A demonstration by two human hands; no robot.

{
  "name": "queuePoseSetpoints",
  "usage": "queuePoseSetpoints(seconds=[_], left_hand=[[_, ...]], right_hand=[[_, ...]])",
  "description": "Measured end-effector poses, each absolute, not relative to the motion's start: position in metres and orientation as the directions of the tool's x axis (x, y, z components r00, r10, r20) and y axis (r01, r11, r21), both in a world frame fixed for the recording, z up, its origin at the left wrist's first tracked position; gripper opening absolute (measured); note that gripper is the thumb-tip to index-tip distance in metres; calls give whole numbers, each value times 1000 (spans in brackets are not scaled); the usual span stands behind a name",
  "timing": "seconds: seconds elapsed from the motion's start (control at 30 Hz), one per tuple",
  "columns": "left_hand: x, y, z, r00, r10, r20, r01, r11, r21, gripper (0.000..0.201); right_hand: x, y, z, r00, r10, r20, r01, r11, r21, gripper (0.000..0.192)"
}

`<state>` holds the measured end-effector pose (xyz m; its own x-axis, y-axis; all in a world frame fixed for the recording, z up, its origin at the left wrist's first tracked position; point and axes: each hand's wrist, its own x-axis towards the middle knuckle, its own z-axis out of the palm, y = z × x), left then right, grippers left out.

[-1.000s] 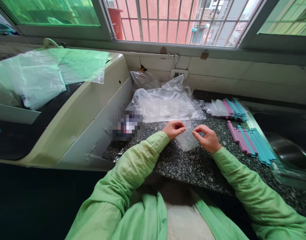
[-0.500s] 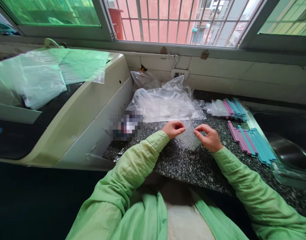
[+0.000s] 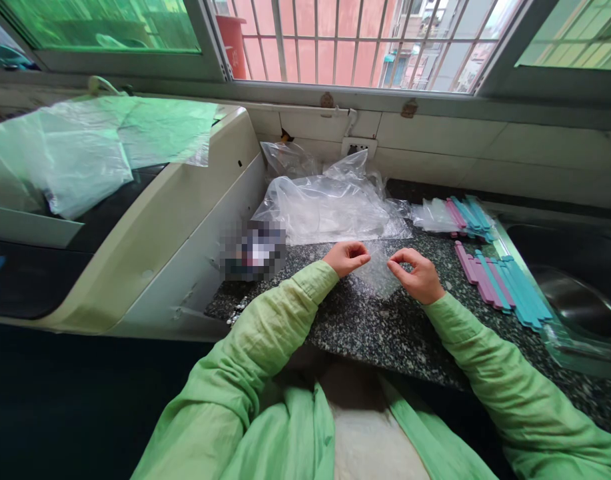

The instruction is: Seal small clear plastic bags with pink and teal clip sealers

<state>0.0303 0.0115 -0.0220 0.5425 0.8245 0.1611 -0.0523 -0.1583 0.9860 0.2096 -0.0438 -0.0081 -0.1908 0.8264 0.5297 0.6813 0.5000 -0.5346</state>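
Note:
Between my hands, over the speckled stone counter, hangs a small clear plastic bag [image 3: 378, 272], thin and hard to make out against the stone. My left hand [image 3: 346, 259] pinches its left edge between thumb and forefinger. On the opposite edge, my right hand [image 3: 416, 273] grips it in the same kind of pinch. Just beyond lies a large clear plastic bag [image 3: 330, 207] with pale contents. To the right of my right hand are several flat pink and teal strips [image 3: 505, 283] in a row. Behind them, more such strips [image 3: 469, 217] rest beside small clear packets [image 3: 432, 215].
A bulky cream machine [image 3: 205, 200] with plastic sheets [image 3: 95, 147] on top stands at the left. A metal sink [image 3: 580, 300] is set in at the right. Small shiny pieces [image 3: 236, 311] lie near the counter's left edge, by a blurred-out item [image 3: 255, 250]. A wall socket [image 3: 360, 147] is behind.
My hands stay almost still, with the small bag held between them. Nothing else has visibly moved.

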Motion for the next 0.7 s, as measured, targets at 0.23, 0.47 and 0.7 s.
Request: queuePoseSetpoints(seconds=[0.23, 0.47, 0.7], left_hand=[[31, 11, -22, 526, 832, 178, -43, -183, 982, 37], [31, 13, -27, 525, 828, 199, 7, -238, 971, 32], [32, 13, -26, 485, 851, 204, 13, -240, 971, 29]], right_hand=[[210, -43, -8, -187, 828, 528, 687, 494, -532, 13], [210, -43, -10, -180, 830, 528, 675, 495, -548, 13], [211, -43, -11, -163, 841, 516, 674, 477, -564, 12]])
